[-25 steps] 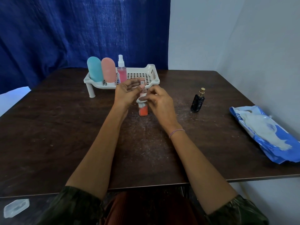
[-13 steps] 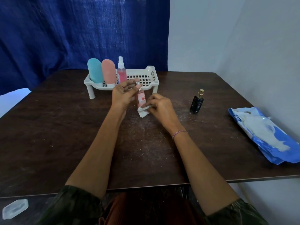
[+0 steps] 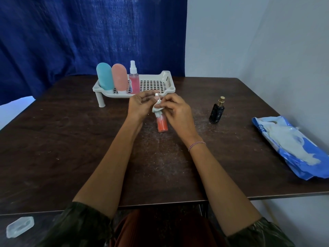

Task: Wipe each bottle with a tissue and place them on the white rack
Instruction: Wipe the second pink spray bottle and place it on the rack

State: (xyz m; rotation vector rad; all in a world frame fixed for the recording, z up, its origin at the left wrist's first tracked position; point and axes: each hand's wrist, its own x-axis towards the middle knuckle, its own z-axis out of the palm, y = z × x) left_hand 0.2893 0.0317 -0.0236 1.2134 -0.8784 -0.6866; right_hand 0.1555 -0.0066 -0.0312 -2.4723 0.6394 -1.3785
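Note:
A small orange-pink bottle with a silver top is held above the table's middle. My left hand pinches its top end. My right hand presses a white tissue around the bottle's upper part. Behind my hands stands the white rack, holding a teal bottle, a salmon bottle and a pink spray bottle at its left end. A black bottle with a gold cap stands on the table to the right of my hands.
A blue and white tissue pack lies at the table's right edge. The dark wooden table carries pale dust near its middle. A clear plastic lid lies low at the left, below the table edge. A blue curtain hangs behind.
Half a second ago the tissue was at the bottle's lower end; now my right hand has slid it up to the upper part. The left hand keeps its hold on the top.

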